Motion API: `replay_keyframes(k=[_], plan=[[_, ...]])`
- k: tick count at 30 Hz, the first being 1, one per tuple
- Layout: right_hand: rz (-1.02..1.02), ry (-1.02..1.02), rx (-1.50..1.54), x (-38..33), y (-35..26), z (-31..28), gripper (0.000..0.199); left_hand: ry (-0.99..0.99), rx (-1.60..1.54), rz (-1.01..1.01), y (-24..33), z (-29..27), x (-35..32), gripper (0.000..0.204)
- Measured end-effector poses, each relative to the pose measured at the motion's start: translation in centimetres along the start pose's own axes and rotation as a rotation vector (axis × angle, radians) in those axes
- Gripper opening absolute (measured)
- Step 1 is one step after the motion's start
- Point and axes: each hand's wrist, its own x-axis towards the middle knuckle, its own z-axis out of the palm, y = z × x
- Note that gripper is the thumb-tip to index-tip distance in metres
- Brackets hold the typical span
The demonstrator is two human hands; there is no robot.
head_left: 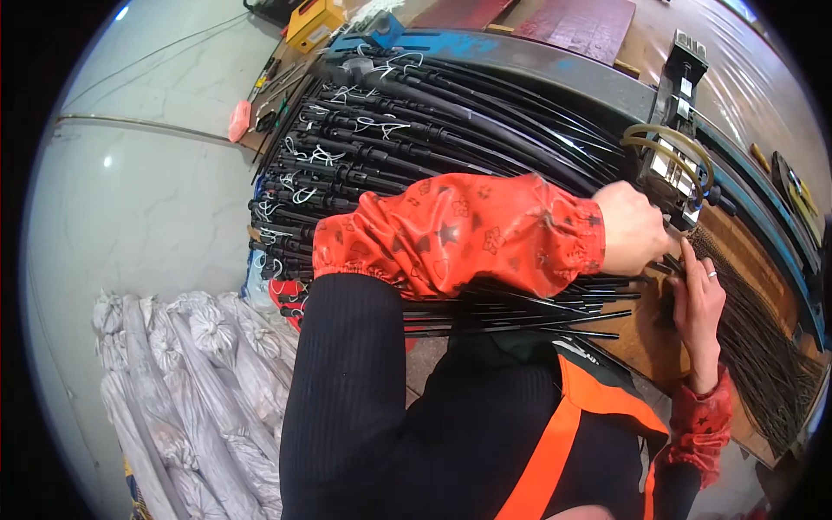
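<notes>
My left hand is closed at the ends of the black rods, beside a small clamping machine with yellowish hoses. It grips a black rod, of which only a short part shows. My right hand, a ring on one finger, meets the left fingertips just below the machine. Its index finger points up and its thumb lies close; what they pinch is too small to make out. A wide row of black rods with white strings tied at their far-left ends lies under my left arm, which wears a red sleeve cover.
Thin dark rods lie in a pile on the wooden bench at right. Pliers rest beyond a blue rail. Long white wrapped bundles lie on the floor at lower left. A yellow box stands at the back left.
</notes>
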Motion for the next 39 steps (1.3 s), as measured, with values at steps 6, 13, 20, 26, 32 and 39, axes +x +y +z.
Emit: replay_keyframes(k=[6, 13, 20, 26, 32, 39], plan=[[0.08, 0.223, -0.04, -0.5, 1.1, -0.8, 0.044, 0.055, 0.059, 0.067, 1.0, -0.1, 2.1, 0.027], [0.085, 0.502, 0.096, -0.3, 4.9, -4.0, 0.063, 0.306, 0.211, 0.26, 0.5, -3.8, 4.5, 0.031], [0.302, 0.648, -0.195, -6.8, 11.5, -9.9, 0.05, 0.338, 0.204, 0.389, 1.0, -6.8, 11.6, 0.029], [0.618, 0.601, -0.187, -12.0, 16.3, -12.1, 0.058, 0.311, 0.196, 0.468, 2.0, -5.0, 17.2, 0.031], [0.677, 0.666, -0.178, -11.5, 15.4, -11.9, 0.04, 0.237, 0.203, 0.488, 3.1, -5.0, 17.9, 0.03], [0.178, 0.728, 0.033, -6.2, 10.4, -11.5, 0.079, 0.226, 0.158, 0.449, 2.4, -6.1, 16.4, 0.031]])
